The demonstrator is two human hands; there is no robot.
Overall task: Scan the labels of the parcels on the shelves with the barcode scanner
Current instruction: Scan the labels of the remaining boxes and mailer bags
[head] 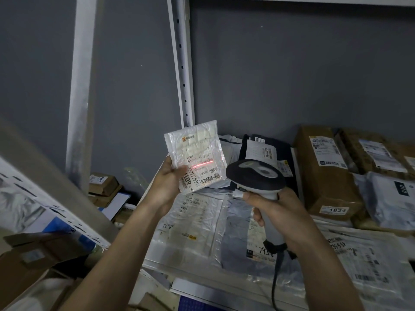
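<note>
Red laser light lies as a thin line across the printed label of the small white plastic mailer pouch (195,156), which the left hand (167,181) grasps by its lower left edge, thumb over the front, raised above the shelf. The right hand (275,212) is wrapped round the grip of the grey-and-black corded barcode scanner (256,176), just right of the pouch, with the forefinger at the trigger. To scan well, I would keep the pouch flat and steady, the line crossing the whole barcode, and the thumb off the print. Large digits on the label seem to read "401", though glare blurs the rest. Right of the scanner hand, a brown cardboard box (323,173) bears a sticker marked "1834"; beyond the hands, a black bag's label (262,151) shows "4354613".
</note>
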